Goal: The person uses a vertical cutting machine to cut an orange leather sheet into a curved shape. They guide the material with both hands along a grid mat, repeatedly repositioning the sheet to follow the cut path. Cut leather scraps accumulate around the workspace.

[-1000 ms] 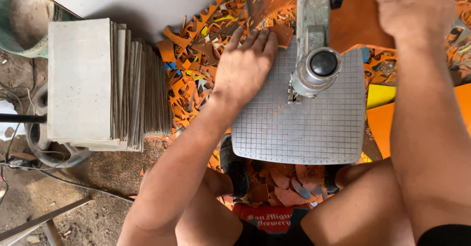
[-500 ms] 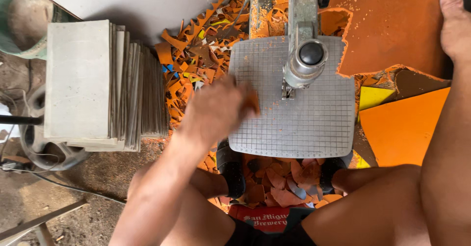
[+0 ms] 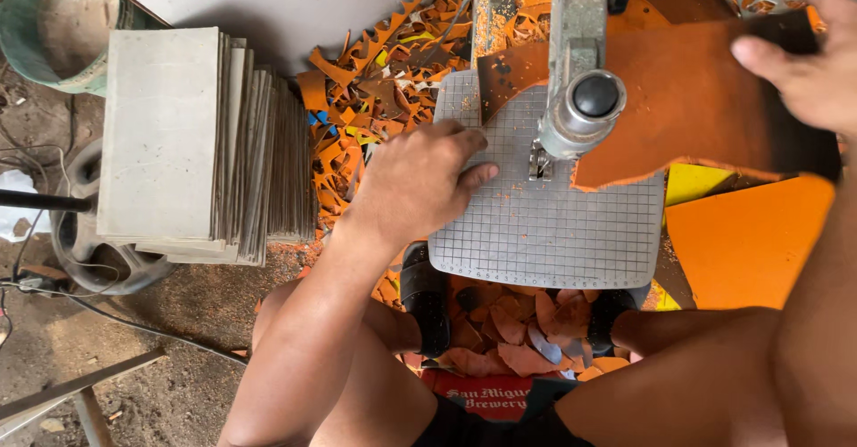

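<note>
A large orange-brown sheet (image 3: 696,99) lies across the grey gridded saw table (image 3: 544,233), its ragged lower edge right by the blade under the metal saw head (image 3: 585,112). My right hand (image 3: 799,63) grips the sheet's far right end at the upper right. My left hand (image 3: 420,184) rests on the table's left edge with the fingers curled; nothing shows inside it. Its fingertips lie just below the sheet's darker left corner (image 3: 504,77).
A stack of grey tiles (image 3: 178,135) stands on edge at the left. Orange offcuts (image 3: 366,81) litter the ground behind the table. A yellow piece (image 3: 696,181) and an orange sheet (image 3: 750,242) lie at the right. A green bucket (image 3: 54,19) is far left. More scraps (image 3: 509,340) fill a box between my knees.
My right hand has drawn the orange-brown sheet leftward onto the table and under the saw head. My left hand went from flat on the table to curled at its left edge.
</note>
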Motion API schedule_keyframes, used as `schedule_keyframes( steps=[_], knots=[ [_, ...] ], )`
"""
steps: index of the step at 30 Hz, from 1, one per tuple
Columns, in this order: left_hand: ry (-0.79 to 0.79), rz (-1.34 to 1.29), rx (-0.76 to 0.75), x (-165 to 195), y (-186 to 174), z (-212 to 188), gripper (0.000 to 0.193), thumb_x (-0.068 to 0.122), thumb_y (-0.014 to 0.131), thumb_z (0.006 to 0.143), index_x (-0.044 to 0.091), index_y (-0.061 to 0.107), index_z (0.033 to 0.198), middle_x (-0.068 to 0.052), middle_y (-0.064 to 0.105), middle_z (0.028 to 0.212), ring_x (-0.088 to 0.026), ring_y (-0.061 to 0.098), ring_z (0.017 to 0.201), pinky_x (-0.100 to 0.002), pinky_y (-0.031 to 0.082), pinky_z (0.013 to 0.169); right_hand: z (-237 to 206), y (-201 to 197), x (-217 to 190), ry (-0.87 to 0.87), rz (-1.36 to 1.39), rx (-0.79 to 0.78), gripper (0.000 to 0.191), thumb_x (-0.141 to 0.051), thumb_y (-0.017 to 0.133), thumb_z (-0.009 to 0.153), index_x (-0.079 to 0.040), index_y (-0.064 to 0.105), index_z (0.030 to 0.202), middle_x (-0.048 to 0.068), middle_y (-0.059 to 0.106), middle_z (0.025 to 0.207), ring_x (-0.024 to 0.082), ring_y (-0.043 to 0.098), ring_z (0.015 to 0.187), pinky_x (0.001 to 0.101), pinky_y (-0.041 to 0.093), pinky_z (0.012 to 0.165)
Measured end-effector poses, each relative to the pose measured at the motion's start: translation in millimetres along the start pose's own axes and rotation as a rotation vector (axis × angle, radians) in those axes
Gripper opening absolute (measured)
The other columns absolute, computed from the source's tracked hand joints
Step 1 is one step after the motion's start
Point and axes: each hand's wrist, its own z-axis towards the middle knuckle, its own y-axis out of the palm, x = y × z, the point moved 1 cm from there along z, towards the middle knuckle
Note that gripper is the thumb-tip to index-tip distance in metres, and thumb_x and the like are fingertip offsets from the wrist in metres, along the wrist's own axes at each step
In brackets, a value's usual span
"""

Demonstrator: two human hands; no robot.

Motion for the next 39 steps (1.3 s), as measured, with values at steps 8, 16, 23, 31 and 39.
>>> schedule_keyframes(
  steps=[8, 16, 23, 31, 39],
  knots=[
    [0.1, -0.198, -0.258, 26.3, 10.8, -45.4, 0.029, 0.036, 0.062, 0.099, 0.012, 0.076, 0.105, -0.01, 0.074, 0.097, -0.033, 0.072, 0.089, -0.049, 0.057, 0.077, -137.2, -28.9, 47.4, 0.672, 0.242, -0.389, 0.053, -0.031, 0.082, 0.094, 0.004, 0.057, 0.125, 0.02, 0.073, 0.085, 0.029, 0.072, 0.059, 0.04, 0.055, 0.039],
    [0.354, -0.018, 0.004, 85.6, 69.8, -83.1, 0.081, 0.062, 0.053, 0.094, -0.006, 0.057, 0.138, -0.032, 0.053, 0.143, -0.049, 0.049, 0.136, -0.059, 0.041, 0.113, -299.5, -21.4, -57.1, 1.319, 0.572, -0.601, 0.026, -0.02, 0.073, 0.094, 0.0, 0.067, 0.109, 0.019, 0.074, 0.074, 0.023, 0.066, 0.061, 0.0367, 0.056, 0.057],
    [0.184, 0.13, -0.239, 94.1, 85.7, -87.0, 0.131, 0.091, 0.042, 0.073, -0.015, 0.027, 0.148, -0.045, 0.02, 0.152, -0.069, 0.013, 0.139, -0.084, 0.014, 0.102, -308.1, 26.9, -126.4, 1.072, 1.007, -0.676, 0.028, -0.018, 0.062, 0.09, -0.002, 0.064, 0.113, 0.006, 0.073, 0.085, 0.012, 0.07, 0.072, 0.0306, 0.062, 0.06],
    [0.266, 0.125, -0.173, 97.4, 114.2, -71.4, 0.118, 0.084, 0.043, 0.082, -0.01, 0.027, 0.153, -0.038, 0.016, 0.162, -0.053, 0.01, 0.154, -0.075, 0.009, 0.117, -271.8, 0.2, -42.6, 1.163, 0.8, -0.475, 0.029, -0.026, 0.058, 0.109, 0.001, 0.064, 0.119, 0.017, 0.07, 0.07, 0.021, 0.062, 0.048, 0.0351, 0.05, 0.044],
    [0.341, 0.031, -0.119, 95.6, 118.3, -61.1, 0.106, 0.073, 0.05, 0.089, -0.008, 0.03, 0.154, -0.032, 0.023, 0.165, -0.043, 0.018, 0.158, -0.06, 0.014, 0.129, -225.3, -14.8, -26.2, 1.056, 0.561, -0.396, 0.031, -0.025, 0.056, 0.106, 0.004, 0.066, 0.112, 0.013, 0.07, 0.078, 0.019, 0.061, 0.053, 0.0327, 0.051, 0.053]
  ],
)
